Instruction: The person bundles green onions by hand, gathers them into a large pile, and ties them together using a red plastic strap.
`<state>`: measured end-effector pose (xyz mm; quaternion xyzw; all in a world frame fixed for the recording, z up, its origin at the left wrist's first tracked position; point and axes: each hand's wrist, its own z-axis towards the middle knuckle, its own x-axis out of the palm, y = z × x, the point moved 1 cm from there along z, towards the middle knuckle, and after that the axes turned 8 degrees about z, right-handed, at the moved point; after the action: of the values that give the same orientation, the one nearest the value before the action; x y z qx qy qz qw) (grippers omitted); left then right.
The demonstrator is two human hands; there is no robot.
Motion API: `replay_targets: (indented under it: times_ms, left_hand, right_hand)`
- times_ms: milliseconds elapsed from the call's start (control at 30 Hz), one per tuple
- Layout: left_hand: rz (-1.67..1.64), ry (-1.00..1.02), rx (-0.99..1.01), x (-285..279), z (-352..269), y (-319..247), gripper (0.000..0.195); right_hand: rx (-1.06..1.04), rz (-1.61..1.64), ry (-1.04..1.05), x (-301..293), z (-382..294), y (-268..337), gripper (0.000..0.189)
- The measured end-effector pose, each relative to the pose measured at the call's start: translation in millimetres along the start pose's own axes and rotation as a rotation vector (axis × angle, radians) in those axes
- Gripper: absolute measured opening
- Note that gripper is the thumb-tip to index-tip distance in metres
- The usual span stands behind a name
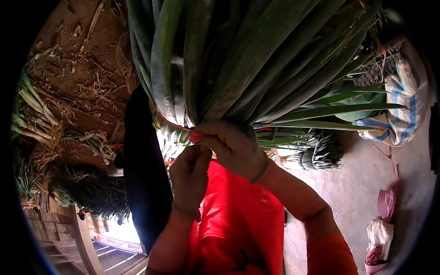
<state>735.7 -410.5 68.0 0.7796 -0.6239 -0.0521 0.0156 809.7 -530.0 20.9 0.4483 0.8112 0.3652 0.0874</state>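
Note:
A large bundle of thick green scallion or leek stalks [233,68] fans out in front of me, its leaves toward the top of the view. A thin red tie [168,120] runs around the bundle's left side, near where the stalks turn pale. My right hand [237,146], in a thin glove, presses against the stalks and pinches the wider red end of that tie. Just below, my gloved left hand [190,177] meets it, fingertips together at the same end. The small gap between the fingers is partly hidden.
Dry leaf litter covers the dirt floor [79,82] at left, beside loose scallions [37,106]. Another tied bundle [309,154] stands behind my right arm. A blue-striped woven sack [402,106] rests against the pale wall [347,206], where a pink hat [386,204] hangs.

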Motion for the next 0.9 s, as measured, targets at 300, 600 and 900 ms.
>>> replay_targets:
  times_ms: [300, 600, 900]
  left_hand:
    - [-0.379, 0.062, -0.026, -14, 1, -2, 0.013]
    - [-0.370, 0.022, 0.052, -12, -1, -12, 0.011]
    - [-0.130, 0.051, 0.111, -12, -1, -21, 0.009]
  right_hand:
    - [-0.072, -0.142, -0.032, 8, -6, -1, 0.021]
    - [-0.210, -0.462, 0.104, 5, -5, 6, 0.047]
    - [-0.321, -0.567, 0.145, -4, -8, 7, 0.054]
